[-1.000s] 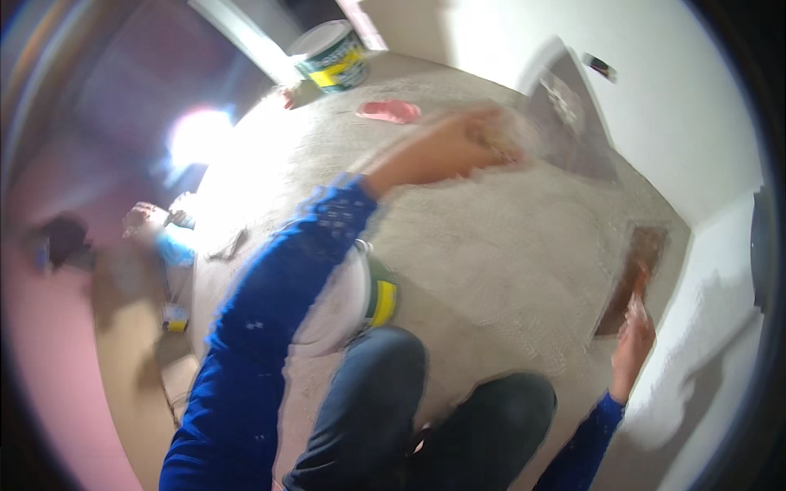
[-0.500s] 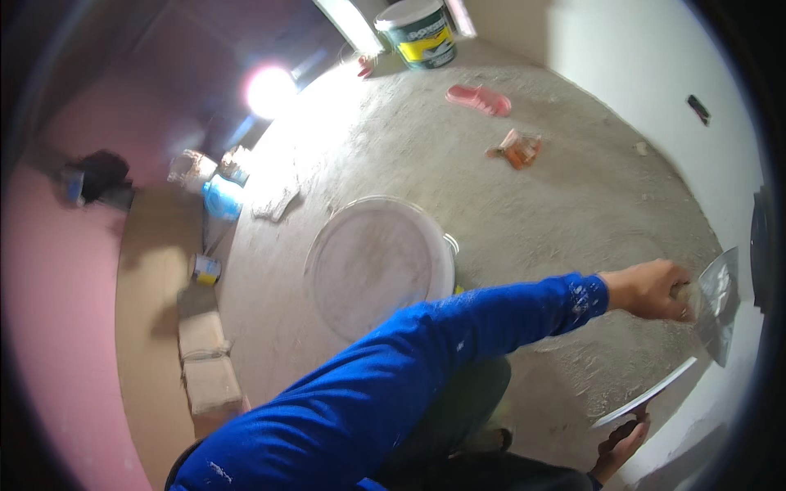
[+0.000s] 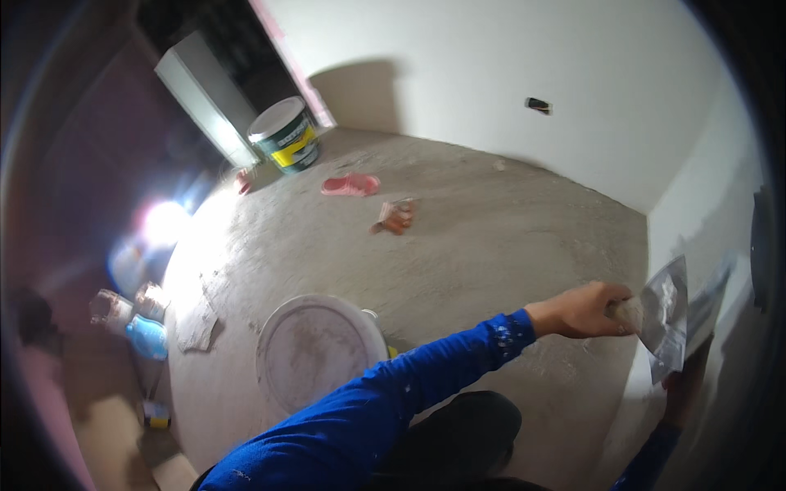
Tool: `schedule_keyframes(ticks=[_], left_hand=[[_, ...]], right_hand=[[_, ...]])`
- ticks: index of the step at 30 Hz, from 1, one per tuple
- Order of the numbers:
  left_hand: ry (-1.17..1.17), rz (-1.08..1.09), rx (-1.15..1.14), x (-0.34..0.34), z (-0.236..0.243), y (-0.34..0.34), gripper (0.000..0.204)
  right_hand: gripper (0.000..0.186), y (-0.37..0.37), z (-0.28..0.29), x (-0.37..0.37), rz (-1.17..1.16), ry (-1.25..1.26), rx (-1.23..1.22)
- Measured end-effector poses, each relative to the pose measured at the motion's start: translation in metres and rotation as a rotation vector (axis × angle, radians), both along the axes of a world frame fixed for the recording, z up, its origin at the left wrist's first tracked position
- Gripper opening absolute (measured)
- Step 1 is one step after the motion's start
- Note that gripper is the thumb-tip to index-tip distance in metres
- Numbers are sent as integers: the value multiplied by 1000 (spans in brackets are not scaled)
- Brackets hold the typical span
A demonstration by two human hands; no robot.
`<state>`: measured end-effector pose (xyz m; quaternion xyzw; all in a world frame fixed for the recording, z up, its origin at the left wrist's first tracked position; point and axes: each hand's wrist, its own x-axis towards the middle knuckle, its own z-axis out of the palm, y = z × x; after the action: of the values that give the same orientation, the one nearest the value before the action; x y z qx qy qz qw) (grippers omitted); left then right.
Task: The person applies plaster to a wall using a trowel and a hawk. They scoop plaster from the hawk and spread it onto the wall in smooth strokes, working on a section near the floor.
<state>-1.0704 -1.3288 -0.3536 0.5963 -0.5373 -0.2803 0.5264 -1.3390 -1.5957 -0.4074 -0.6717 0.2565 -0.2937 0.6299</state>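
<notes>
My left hand point(image 3: 585, 312) grips the handle of a wide steel putty knife point(image 3: 665, 315), whose whitish-smeared blade stands near the white wall at the right. Behind that blade, my right hand point(image 3: 684, 383), in shadow and partly hidden, holds a long flat trowel point(image 3: 709, 295) upright close to the same wall. The two blades overlap in view; I cannot tell if they touch. A lidded bucket point(image 3: 316, 352) stands on the grey floor point(image 3: 483, 270), beside my blue left sleeve and bent knee.
Farther off are a green-and-yellow bucket point(image 3: 288, 147) by a doorway, a pink sandal point(image 3: 348, 185), an orange object point(image 3: 397, 218) and a socket hole point(image 3: 537, 105). Along the left are bright light, containers point(image 3: 147, 335), a small can point(image 3: 155, 414) and pink boarding.
My left hand with the putty knife has swung from over the floor to the right wall. The right hand's trowel has risen behind that blade. My view has shifted, showing more wall.
</notes>
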Motion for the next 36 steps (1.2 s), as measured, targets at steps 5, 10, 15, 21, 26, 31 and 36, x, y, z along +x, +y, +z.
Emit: schedule_keyframes(ticks=[5, 10, 15, 21, 26, 31, 36], left_hand=[[299, -190, 99, -51, 34, -5, 44], [466, -357, 90, -89, 27, -16, 47], [520, -471, 120, -140, 19, -36, 46], [647, -468, 193, -192, 17, -64, 48], [675, -327, 170, -185, -6, -63, 50], [716, -146, 82, -156, -15, -55, 49], [721, -40, 17, -121, -14, -41, 48]], right_hand=[[55, 23, 111, -50, -298, -42, 212], [52, 53, 167, -53, -350, -180, 347], [63, 56, 209, -72, -442, 119, 38], [47, 32, 149, -93, -368, 107, -559], [32, 52, 97, -110, -318, 331, 75], [31, 57, 98, -107, -139, 544, -74], [35, 39, 97, -112, -53, 655, -126]])
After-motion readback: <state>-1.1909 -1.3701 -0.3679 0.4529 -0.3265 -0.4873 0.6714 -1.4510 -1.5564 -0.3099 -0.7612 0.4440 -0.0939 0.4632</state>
